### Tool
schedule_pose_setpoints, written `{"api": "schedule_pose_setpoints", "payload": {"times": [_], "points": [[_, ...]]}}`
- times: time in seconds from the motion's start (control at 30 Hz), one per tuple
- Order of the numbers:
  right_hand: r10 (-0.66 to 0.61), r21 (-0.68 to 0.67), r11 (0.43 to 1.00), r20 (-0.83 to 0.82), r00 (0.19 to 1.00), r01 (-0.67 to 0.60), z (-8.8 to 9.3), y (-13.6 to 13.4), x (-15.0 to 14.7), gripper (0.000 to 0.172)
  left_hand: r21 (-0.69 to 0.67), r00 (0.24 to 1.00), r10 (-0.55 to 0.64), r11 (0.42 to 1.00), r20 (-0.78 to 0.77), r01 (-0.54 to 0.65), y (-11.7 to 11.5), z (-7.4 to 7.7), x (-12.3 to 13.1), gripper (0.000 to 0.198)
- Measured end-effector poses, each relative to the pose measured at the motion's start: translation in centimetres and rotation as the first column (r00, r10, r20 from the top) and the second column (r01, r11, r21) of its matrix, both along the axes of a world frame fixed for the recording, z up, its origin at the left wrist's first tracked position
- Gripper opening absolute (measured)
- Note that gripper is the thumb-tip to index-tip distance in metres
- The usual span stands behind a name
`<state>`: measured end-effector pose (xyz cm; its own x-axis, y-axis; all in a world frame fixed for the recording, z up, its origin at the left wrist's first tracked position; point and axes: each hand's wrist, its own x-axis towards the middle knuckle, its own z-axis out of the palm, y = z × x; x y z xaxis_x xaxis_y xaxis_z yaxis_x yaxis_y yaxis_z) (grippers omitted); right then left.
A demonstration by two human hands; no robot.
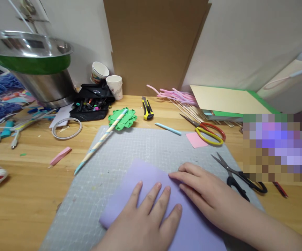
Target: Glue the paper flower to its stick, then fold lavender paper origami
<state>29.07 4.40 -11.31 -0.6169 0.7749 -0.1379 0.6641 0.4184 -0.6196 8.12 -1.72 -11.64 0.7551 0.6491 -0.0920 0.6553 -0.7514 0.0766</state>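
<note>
A lilac paper sheet [145, 176] lies folded on the grey cutting mat [119, 150]. My left hand [148, 216] rests flat on the sheet, fingers spread and stretched forward. My right hand [205, 195] comes in from the right, its fingers lying flat and pressing the paper's edge near the middle. Neither hand holds anything.
Black scissors [237, 176] lie right of my hand; red-and-yellow scissors [208, 132], a pink note [196, 140], a yellow utility knife [147, 108], a green paper flower on a striped stick [122, 119], a tape ring [66, 128], paper cups [114, 85], and a steel pot [35, 66] stand beyond.
</note>
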Motion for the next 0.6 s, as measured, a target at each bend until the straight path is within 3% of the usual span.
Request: {"api": "schedule_pose_setpoints", "payload": {"times": [0.1,0.17,0.23,0.3,0.43,0.6], "points": [[-0.193,-0.092,0.979,-0.16,0.968,0.18,-0.4,0.3,0.3,0.029,-0.001,1.0,0.012,1.0,0.013,-0.012,-0.1,-0.2,-0.1,0.04],[-0.344,-0.228,0.93,-0.272,0.899,0.288,-0.6,0.6,0.4,0.024,-0.012,1.0,0.014,1.0,0.019,-0.014,0.0,-0.2,-0.2,0.04],[-0.434,-0.369,0.878,-0.338,0.835,0.306,-0.5,0.9,0.6,0.016,-0.03,1.0,0.016,0.999,0.016,-0.015,0.0,-0.2,-0.2,0.041],[-0.446,-0.427,0.857,-0.328,0.833,0.29,-0.2,1.0,0.8,0.011,-0.043,1.0,0.017,0.999,0.022,-0.016,0.0,-0.3,-0.3,0.042],[-0.359,-0.333,0.9,-0.198,0.912,0.282,0.5,0.8,1.4,0.015,-0.05,0.999,0.019,0.999,0.03,-0.017,0.0,-0.5,-0.5,0.044],[-0.331,-0.318,0.91,-0.173,0.928,0.266,0.8,0.4,1.5,0.017,-0.056,0.999,0.012,0.998,0.034,-0.01,-0.2,-0.8,-0.6,0.048]]}}
